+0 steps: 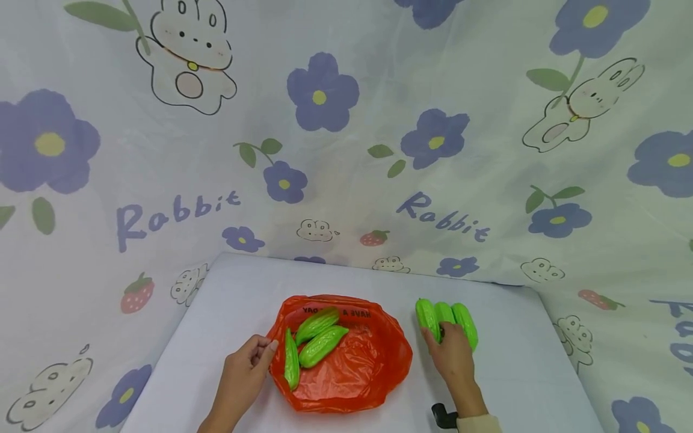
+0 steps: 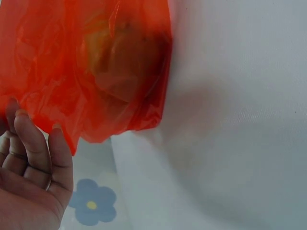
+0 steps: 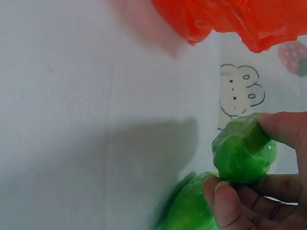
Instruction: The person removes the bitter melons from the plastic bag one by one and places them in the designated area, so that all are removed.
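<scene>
A red plastic bag [image 1: 360,367] lies with its mouth open on the white table, several dark letters printed inside it. Three green bitter melons [image 1: 323,347] rest in its left half. At the bag's left rim, my left hand [image 1: 245,370] pinches the plastic; the left wrist view shows its fingers [image 2: 60,148] against the bag's edge [image 2: 115,81]. To the right of the bag, three more bitter melons lie side by side. My right hand [image 1: 453,355] grips the leftmost one [image 3: 244,151] near its lower end, between thumb and fingers. Beside it lies another bitter melon [image 3: 192,206].
The white table [image 1: 238,288] ends at a curtain [image 1: 346,198] printed with rabbits and flowers, which stands behind it and along both sides. A small black object [image 1: 444,416] sits at the right wrist, by the sleeve cuff [image 1: 479,424].
</scene>
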Demonstrator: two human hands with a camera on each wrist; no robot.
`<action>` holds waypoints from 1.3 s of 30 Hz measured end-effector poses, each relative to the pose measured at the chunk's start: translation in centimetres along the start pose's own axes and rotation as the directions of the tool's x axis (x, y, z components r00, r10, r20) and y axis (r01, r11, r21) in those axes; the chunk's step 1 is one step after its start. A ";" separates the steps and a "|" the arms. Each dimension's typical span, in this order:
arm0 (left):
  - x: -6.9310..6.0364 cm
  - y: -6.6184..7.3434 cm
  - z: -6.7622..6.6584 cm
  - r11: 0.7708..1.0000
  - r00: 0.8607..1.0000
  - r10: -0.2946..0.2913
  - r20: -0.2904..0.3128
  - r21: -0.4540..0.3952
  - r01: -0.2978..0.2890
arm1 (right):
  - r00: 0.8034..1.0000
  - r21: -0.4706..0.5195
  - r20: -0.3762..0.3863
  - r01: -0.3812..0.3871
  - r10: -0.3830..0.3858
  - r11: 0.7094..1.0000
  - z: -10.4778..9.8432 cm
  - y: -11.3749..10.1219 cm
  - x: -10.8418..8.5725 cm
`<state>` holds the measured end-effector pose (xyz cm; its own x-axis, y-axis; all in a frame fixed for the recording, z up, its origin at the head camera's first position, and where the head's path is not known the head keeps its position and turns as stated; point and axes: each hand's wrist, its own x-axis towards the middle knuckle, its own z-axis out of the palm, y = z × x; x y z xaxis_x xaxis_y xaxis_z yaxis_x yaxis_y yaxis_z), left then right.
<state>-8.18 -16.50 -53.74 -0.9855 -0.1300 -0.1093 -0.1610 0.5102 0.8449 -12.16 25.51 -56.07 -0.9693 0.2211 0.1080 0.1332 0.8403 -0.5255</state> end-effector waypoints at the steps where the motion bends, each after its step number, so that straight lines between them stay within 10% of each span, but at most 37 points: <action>1: 0.0 0.0 0.0 1.000 1.000 0.001 0.000 -0.001 -0.001 | 1.000 0.001 0.000 0.002 -0.002 1.000 0.0 0.0 0.0; 39: -0.2 -0.3 0.0 1.000 1.000 -0.004 -0.017 0.000 0.004 | 0.995 -0.134 0.037 -0.083 0.088 0.988 2.6 0.0 0.3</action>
<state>-7.90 -16.66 -53.94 -0.9838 -0.1462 -0.1039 -0.1649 0.5099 0.8443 -13.02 24.34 -58.22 -0.9607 0.2760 0.0300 0.2393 0.8780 -0.4146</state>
